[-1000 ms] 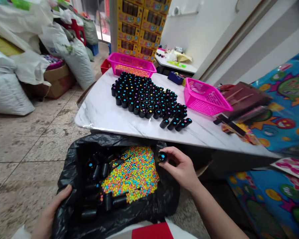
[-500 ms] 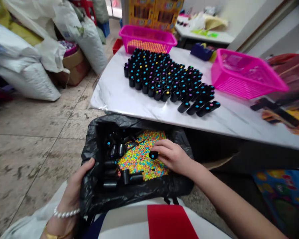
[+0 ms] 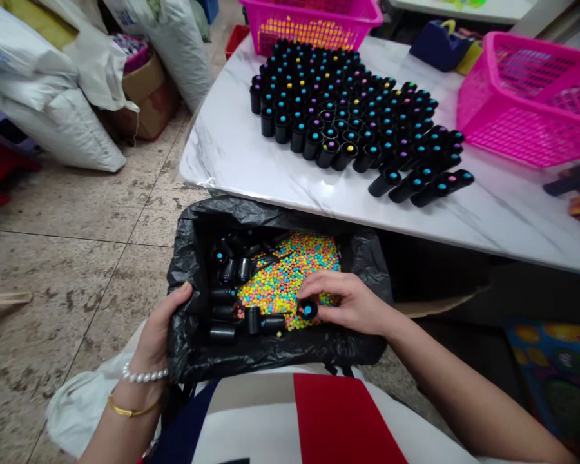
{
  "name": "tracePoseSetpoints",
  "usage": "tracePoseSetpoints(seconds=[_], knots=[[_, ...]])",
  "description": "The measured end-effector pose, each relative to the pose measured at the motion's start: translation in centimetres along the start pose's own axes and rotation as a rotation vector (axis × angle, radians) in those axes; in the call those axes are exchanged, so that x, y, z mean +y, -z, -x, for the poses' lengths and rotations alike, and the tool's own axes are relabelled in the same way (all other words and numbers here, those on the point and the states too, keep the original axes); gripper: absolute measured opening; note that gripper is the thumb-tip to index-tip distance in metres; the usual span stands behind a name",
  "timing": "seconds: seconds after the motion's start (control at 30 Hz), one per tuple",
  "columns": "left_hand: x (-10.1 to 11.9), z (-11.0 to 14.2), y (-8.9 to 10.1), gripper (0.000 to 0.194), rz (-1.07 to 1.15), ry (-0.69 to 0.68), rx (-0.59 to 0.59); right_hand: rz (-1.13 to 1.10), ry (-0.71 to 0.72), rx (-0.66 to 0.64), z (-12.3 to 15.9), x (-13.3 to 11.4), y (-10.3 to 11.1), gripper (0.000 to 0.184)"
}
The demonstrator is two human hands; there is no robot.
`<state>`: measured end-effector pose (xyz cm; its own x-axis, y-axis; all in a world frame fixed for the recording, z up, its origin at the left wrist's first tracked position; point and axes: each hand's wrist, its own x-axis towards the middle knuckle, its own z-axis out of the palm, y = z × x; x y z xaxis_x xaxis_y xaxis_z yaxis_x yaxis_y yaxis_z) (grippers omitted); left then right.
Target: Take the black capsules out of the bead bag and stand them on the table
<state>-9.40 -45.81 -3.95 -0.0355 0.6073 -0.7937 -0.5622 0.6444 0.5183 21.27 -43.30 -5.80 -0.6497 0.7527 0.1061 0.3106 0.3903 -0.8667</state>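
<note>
On my lap is a box lined with a black plastic bag [image 3: 270,353], holding small multicoloured beads [image 3: 283,270]. My left hand [image 3: 162,319] grips the lined box's left side, thumb over the rim. Over the beads, my right hand [image 3: 345,301] pinches a small black cylinder [image 3: 308,310] with a blue dot in its end. Several similar black cylinders [image 3: 254,319] lie loose along the left and near sides inside the box. Many more black cylinders [image 3: 314,140], with blue, purple, yellow or pink dots on top, stand packed together on the white table.
The white marbled table [image 3: 232,148] stands just beyond the box. On it are a pink basket with yellow contents [image 3: 314,29], another pink basket [image 3: 526,96] and a dark blue tape dispenser [image 3: 439,45]. White sacks [image 3: 62,116] and a cardboard box [image 3: 149,96] stand on the left floor.
The view has tilted down and shifted left, so the table and box appear in different places. My right hand still holds the black cylinder, now nearer the box's front side; my left hand keeps its grip.
</note>
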Motion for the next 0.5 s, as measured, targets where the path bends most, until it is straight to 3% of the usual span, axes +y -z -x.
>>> tracePoseSetpoints(seconds=[0.27, 0.43, 0.5], knots=[[-0.3, -0.4, 0.2, 0.033, 0.043, -0.004, 0.018, -0.109, -0.072, 0.144, 0.1, -0.6, 0.2, 0.024], [-0.3, -0.2, 0.3, 0.056, 0.017, 0.083, 0.057, -0.097, -0.151, 0.246, 1.1, -1.6, 0.5, 0.029], [-0.2, 0.4, 0.1, 0.062, -0.042, 0.138, 0.074, -0.075, -0.192, 0.356, 1.8, -1.8, 1.4, 0.027]])
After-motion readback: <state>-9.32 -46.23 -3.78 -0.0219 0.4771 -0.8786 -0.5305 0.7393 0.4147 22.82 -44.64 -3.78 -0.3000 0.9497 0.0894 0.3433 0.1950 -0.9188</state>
